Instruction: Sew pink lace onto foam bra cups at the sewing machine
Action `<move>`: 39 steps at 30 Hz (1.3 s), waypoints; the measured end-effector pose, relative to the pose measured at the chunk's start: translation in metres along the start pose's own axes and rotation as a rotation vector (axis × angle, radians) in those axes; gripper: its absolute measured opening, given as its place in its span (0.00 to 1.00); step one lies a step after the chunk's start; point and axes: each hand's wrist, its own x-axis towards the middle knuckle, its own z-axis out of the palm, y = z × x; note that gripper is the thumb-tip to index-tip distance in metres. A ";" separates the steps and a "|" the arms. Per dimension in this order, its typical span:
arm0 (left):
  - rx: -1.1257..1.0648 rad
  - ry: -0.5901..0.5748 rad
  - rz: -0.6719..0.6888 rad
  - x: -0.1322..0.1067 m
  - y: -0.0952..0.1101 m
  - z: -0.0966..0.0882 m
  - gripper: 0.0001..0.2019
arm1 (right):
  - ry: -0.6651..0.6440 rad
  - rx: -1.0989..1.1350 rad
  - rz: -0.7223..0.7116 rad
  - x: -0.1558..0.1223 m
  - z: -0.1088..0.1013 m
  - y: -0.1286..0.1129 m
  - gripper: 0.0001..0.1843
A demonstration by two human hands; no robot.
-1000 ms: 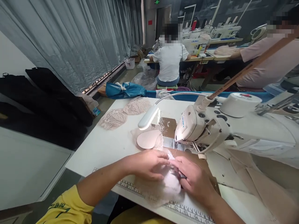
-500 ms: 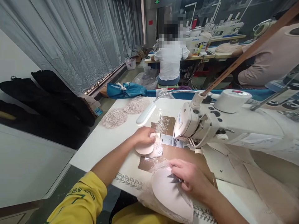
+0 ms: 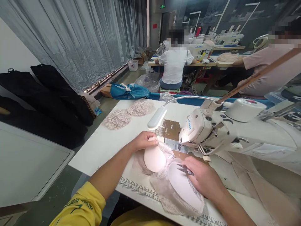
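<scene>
A pale pink lace bra [image 3: 180, 180] lies on the white table, the insides of both its padded cups facing up. The top of the left cup is pinched between the thumb and fingers of my left hand [image 3: 146, 140]. My right hand [image 3: 201, 174] is closed around small thread snips [image 3: 186, 169], their blades pointing left over the right cup. That hand also rests at the lace edge of this cup; whether it grips the lace is hidden. Just beyond the bra stands the sewing machine [image 3: 196, 125], its needle area close to the left cup.
Another lace bra [image 3: 129, 113] lies at the table's far left. A lamp [image 3: 157, 118] on a bent neck hangs over the work. Ruler tape [image 3: 138, 187] runs along the table's front edge. Two people sit at machines beyond; a blue bundle [image 3: 128, 91] lies behind the table.
The left cup has turned and come nearer to me, so both cups now lie spread side by side. My right hand with the snips has shifted right. The view has moved slightly.
</scene>
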 end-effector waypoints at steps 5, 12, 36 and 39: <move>-0.033 -0.062 0.013 -0.003 0.004 0.001 0.12 | 0.033 0.234 0.112 0.002 -0.015 -0.005 0.19; -0.003 -0.171 0.098 -0.008 0.012 0.001 0.07 | 0.037 0.439 0.262 0.039 -0.004 -0.040 0.14; -0.190 -0.387 0.018 -0.007 0.005 0.027 0.14 | -0.015 0.759 0.241 0.031 -0.007 -0.023 0.20; -0.177 -0.379 -0.014 -0.007 0.003 0.028 0.15 | -0.072 0.815 0.249 0.032 -0.006 -0.028 0.17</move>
